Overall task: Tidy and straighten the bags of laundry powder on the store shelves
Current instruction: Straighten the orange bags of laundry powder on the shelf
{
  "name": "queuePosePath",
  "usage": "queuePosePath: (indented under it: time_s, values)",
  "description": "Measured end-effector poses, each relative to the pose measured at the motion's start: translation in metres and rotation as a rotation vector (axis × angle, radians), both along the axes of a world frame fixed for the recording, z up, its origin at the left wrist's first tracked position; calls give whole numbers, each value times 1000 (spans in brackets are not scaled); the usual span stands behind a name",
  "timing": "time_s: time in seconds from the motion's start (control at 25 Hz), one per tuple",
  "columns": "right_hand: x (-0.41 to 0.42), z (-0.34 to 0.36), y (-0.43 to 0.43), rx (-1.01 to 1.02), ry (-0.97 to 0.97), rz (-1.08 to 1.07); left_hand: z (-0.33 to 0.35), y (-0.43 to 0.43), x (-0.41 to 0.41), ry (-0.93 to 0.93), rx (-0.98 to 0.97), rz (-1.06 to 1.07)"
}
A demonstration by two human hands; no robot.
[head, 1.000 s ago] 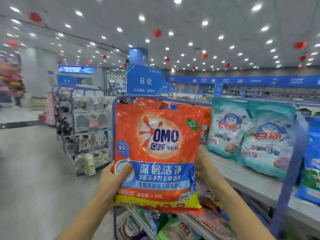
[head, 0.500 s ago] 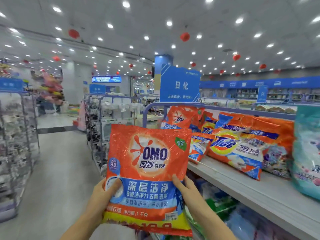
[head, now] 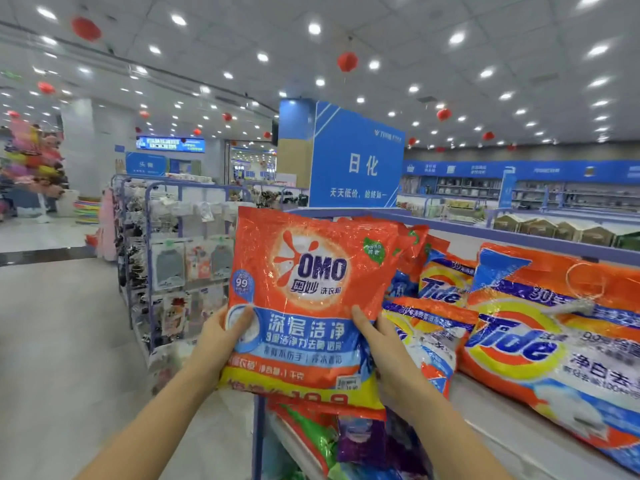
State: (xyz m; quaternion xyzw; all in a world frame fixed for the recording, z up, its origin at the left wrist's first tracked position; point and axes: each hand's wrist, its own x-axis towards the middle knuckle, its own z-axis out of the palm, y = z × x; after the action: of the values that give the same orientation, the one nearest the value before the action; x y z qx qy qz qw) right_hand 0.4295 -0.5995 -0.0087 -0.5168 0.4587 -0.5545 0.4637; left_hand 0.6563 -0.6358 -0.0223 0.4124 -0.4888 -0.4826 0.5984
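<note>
I hold an orange and blue OMO bag (head: 311,289) upright in front of the left end of the top shelf (head: 512,431). My left hand (head: 221,337) grips its lower left edge, thumb on the front. My right hand (head: 384,351) grips its lower right edge. Behind it more OMO bags (head: 412,244) lean at the shelf's left end. A small Tide bag (head: 429,337) and a second small Tide bag (head: 446,282) stand just right of my right hand. A large Tide bag (head: 561,341) lies tilted further right.
A blue aisle sign (head: 356,161) rises behind the shelf. Lower shelves hold mixed coloured bags (head: 332,441). A wire rack of hanging goods (head: 173,265) stands across the grey aisle floor (head: 59,341) on the left. Store shelving (head: 519,192) runs along the back wall.
The view has swung left along the shelf, from the teal bags to the Tide and OMO bags. Both hands keep hold of the OMO bag, which is now raised against the shelf's left end.
</note>
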Motion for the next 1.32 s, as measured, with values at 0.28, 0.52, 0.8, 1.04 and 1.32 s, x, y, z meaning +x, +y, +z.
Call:
queuePosePath:
  time_s: [0.28,0.52,0.8,1.04,1.32]
  values:
    - [-4,14,-110,-103,36,-439,31,-138,-20,-41,-189,-219]
    - [3,17,-143,-147,3,-739,42,-223,-52,-106,-202,-437]
    - [34,8,-174,-109,64,-914,26,-264,-74,-74,-148,-295]
    - [44,-16,-168,-89,253,-959,3,-266,-76,-39,-106,-273]
    - [28,5,-133,-74,253,-872,1,-267,-74,-148,-167,-324]
